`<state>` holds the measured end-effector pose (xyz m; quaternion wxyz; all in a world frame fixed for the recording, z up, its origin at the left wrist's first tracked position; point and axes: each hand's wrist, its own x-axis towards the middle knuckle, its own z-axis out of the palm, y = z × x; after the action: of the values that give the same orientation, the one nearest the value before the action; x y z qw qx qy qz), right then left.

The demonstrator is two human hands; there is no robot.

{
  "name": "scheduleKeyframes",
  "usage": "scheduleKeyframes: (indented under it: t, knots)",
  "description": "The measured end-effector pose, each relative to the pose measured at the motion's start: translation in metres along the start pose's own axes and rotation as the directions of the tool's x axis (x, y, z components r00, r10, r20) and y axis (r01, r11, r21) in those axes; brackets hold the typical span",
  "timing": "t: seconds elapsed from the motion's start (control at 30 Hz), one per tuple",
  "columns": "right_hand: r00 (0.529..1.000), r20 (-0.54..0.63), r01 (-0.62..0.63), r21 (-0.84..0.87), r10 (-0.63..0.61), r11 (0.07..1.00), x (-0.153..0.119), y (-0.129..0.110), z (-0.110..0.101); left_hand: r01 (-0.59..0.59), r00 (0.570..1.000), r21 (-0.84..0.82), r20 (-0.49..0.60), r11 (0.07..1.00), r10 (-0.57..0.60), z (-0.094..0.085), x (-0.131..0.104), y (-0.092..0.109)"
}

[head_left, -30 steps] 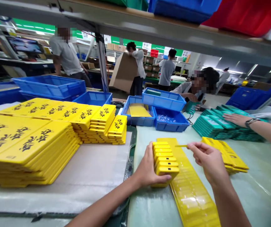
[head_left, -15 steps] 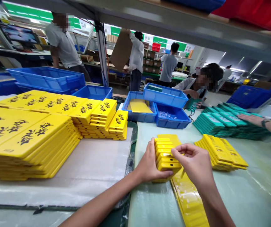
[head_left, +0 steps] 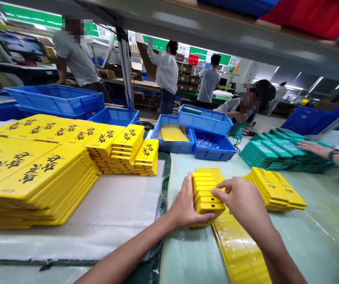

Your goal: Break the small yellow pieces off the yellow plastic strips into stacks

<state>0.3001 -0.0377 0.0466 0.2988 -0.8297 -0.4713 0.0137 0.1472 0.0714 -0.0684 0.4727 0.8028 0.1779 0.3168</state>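
The person's left hand [head_left: 184,207] wraps around a row of yellow cases [head_left: 205,193] standing on edge, thumb across the nearest one, its far fingers hidden behind the row. The right hand [head_left: 242,197] meets the row's right side, thumb and forefinger close together at a case's narrow end; whether they pinch something thin cannot be told, since the fingers cover the spot. A glossy yellow sheet [head_left: 240,252] lies just right of the row, partly covered by the right hand and cut off at the bottom edge.

Left of the row, yellow stacks [head_left: 43,169] run out of view; their tops carry large brushed black characters, perhaps Chinese, with a small corner mark too fine to read. The yellow pile [head_left: 277,189] right of the row bears illegible dark print. Beyond that pile from the row, teal cases [head_left: 278,152] show pale, unreadable panels, some under a co-worker's hand [head_left: 315,148]. Beyond the row, a blue bin [head_left: 215,154] holds clear bits too small to identify.
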Motion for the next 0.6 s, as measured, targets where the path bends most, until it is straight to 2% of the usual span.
scheduleKeyframes:
  t: [0.07,0.17,0.3,0.37,0.43,0.5,0.6]
  knots:
    - [0.999,-0.032,0.013,0.049,-0.012,0.999,0.007,0.01,-0.014,-0.013,1.0,-0.008,-0.007,1.0,0.013,-0.001,0.0,0.001]
    - [0.988,-0.142,-0.014,0.256,0.052,0.967,0.013,0.026,-0.034,-0.017,1.0,0.0,-0.009,1.0,0.017,-0.001,0.0,0.001]
    - [0.958,-0.286,0.102,0.414,0.023,0.905,0.004,0.028,-0.041,-0.01,1.0,0.017,-0.014,1.0,0.011,-0.001,-0.001,0.001]
    - [0.971,-0.236,0.083,0.457,0.031,0.886,-0.006,0.021,-0.034,-0.028,1.0,0.015,-0.011,0.999,0.028,-0.001,-0.001,0.001]
    - [0.988,-0.109,-0.042,0.511,0.113,0.858,-0.018,0.013,-0.024,-0.035,0.999,0.015,-0.002,0.999,0.035,0.0,-0.001,-0.001]
    - [0.98,0.016,-0.171,0.563,0.197,0.809,-0.028,0.006,-0.013,-0.018,1.0,0.027,0.006,0.999,0.017,0.0,-0.001,-0.003]
    - [0.967,0.05,-0.233,0.578,0.251,0.782,-0.034,0.001,-0.002,0.011,1.0,0.041,0.018,0.999,-0.011,0.001,-0.001,-0.006]
